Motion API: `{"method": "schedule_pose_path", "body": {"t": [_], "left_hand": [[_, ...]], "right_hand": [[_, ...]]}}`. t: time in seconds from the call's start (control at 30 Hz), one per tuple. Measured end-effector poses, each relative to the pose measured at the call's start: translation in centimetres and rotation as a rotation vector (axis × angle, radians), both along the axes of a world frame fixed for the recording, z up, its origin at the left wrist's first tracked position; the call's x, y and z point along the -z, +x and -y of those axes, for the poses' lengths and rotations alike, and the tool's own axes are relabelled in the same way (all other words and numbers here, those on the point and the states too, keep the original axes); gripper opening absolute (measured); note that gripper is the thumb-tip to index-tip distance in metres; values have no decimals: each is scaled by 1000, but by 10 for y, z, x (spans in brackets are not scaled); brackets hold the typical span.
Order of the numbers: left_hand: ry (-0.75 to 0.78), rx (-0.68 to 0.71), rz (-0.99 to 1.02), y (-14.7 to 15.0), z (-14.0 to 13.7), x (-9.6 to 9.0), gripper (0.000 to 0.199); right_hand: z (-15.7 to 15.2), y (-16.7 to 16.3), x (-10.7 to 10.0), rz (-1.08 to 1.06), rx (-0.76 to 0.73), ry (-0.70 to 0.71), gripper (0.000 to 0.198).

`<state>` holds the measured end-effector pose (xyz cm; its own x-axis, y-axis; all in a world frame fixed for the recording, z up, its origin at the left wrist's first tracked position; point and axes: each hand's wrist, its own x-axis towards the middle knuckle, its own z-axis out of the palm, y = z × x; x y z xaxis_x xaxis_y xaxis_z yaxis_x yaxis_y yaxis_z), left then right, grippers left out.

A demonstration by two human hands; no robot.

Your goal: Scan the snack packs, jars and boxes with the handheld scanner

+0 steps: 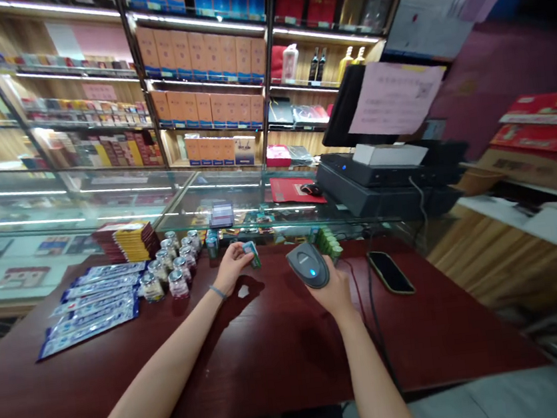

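Observation:
My left hand is closed on a small green-and-blue packet, held just above the dark red table. In my right hand is a black barcode scanner with a blue light glowing on top; its head points toward the packet's side of the table. A row of green packets stands behind the scanner, partly covered by it. Left of my left hand are several small lidded jars, and beyond them long blue-and-white packets lie fanned out.
Stacked red and yellow packs sit at the table's back left. A phone lies at the right, beside a dark cable. Behind stand a glass counter, a monitor with black machine, and shelves of boxes.

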<state>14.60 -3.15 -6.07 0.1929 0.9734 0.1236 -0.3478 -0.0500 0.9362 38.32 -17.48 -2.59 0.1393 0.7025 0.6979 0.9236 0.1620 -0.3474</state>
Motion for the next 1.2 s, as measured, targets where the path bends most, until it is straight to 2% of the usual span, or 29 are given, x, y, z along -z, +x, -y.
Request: {"method": "schedule_pose_path", "body": {"t": [0.27, 0.4, 0.67, 0.87, 1.1, 1.2], "left_hand": [[133, 60, -44, 80, -7, -4, 47], [158, 99, -79, 125, -14, 3, 47], [169, 28, -160, 201, -29, 18, 40], [283, -52, -344, 231, -39, 31, 29], [386, -156, -468, 245, -51, 43, 32], [385, -182, -487, 248, -54, 46, 34]], "right_hand": [[7, 35, -6, -222, 147, 122, 30], [10, 51, -6, -349, 190, 180, 33], [15, 73, -2, -544, 251, 260, 40], [14, 87, 9, -620, 359, 288, 53], [11, 89, 18, -668, 351, 267, 63], [12, 87, 18, -637, 361, 252, 63]]}}
